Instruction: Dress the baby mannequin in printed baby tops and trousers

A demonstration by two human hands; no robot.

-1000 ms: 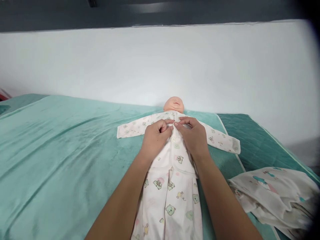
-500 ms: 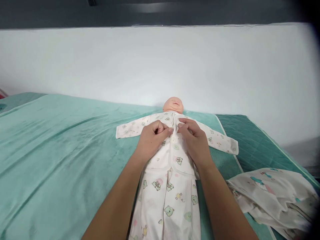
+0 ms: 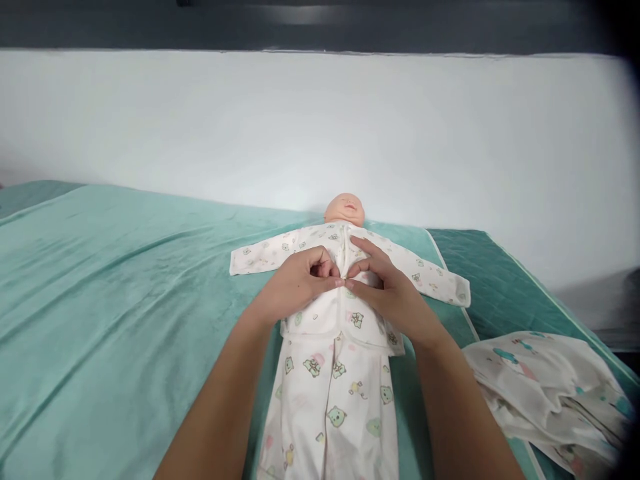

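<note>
A baby doll (image 3: 344, 207) is lying on its back in the middle of the teal blanket (image 3: 125, 287), dressed in a white printed top (image 3: 345, 267) and matching trousers (image 3: 333, 400), its sleeves spread out to either side. The left hand (image 3: 295, 287) and the right hand (image 3: 387, 290) are meeting at the front opening of the top, fingertips pinching the two edges of the fabric together at mid-chest, both hands closed on the cloth rather than lying flat. By the look of it, the fastening of the top is under way, with the closure at the chest being worked. The next move, I judge, is calling for lining up the two edges lower down and pressing the next fastener shut without bunching the fabric. Off to the right, a crumpled printed garment (image 3: 550, 380) is lying apart on the blanket's edge, beside a darker green mat (image 3: 505, 280), with a white wall (image 3: 320, 133) behind.
</note>
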